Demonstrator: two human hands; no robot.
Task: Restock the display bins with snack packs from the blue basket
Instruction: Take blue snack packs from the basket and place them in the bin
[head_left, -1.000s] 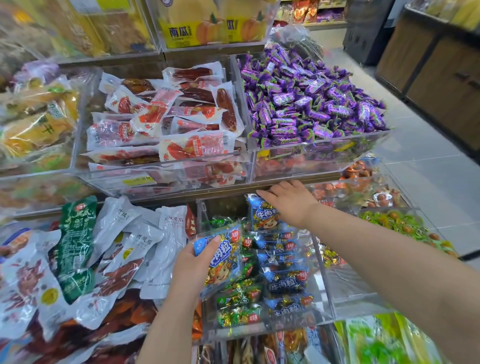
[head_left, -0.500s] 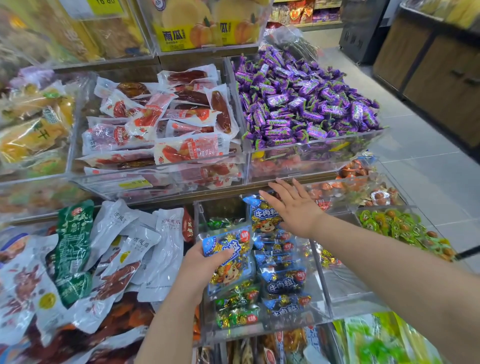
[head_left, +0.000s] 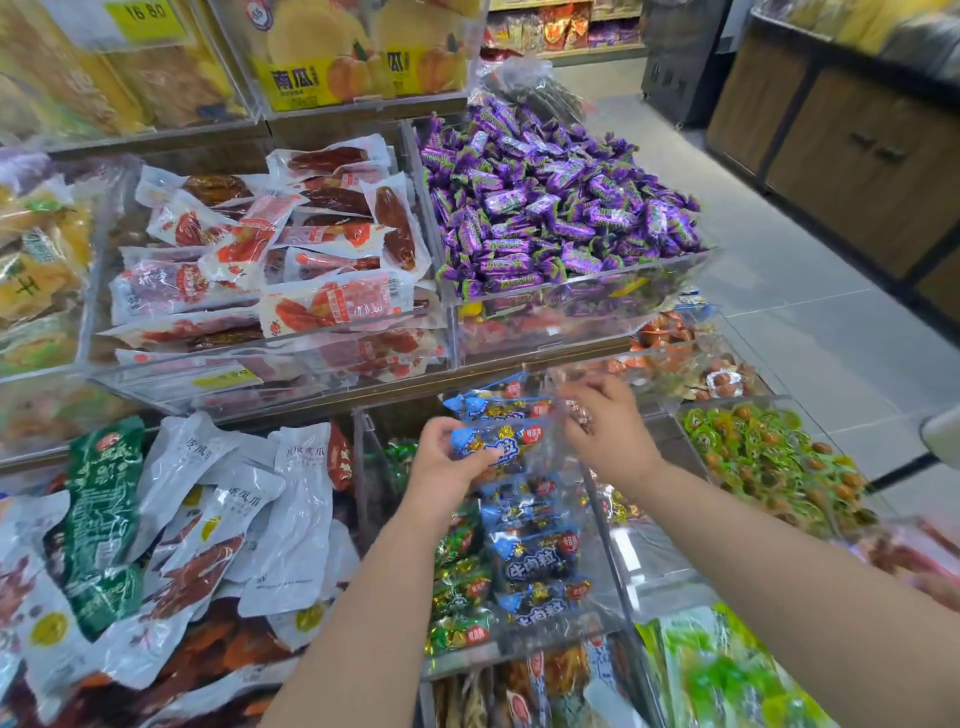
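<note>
My left hand (head_left: 444, 462) grips a blue snack pack (head_left: 493, 441) over the far end of a clear display bin (head_left: 608, 525). My right hand (head_left: 608, 426) pinches the pack's right edge with curled fingers. Below them in the bin lie several more blue packs (head_left: 535, 561) in a row, with green packs (head_left: 460, 587) along their left. Another blue pack (head_left: 493, 405) lies just beyond the held one. The blue basket is out of view.
White and green vacuum packs (head_left: 208, 519) fill the bin to the left. Purple candies (head_left: 550, 202) and red sausage packs (head_left: 291, 260) sit in the upper tier. Green-wrapped snacks (head_left: 769, 457) lie to the right. Wooden cabinets (head_left: 857, 145) line the grey floor aisle.
My left hand carried the blue pack up and forward to the back of the bin. My right hand lifted off the packs and took hold of its right edge.
</note>
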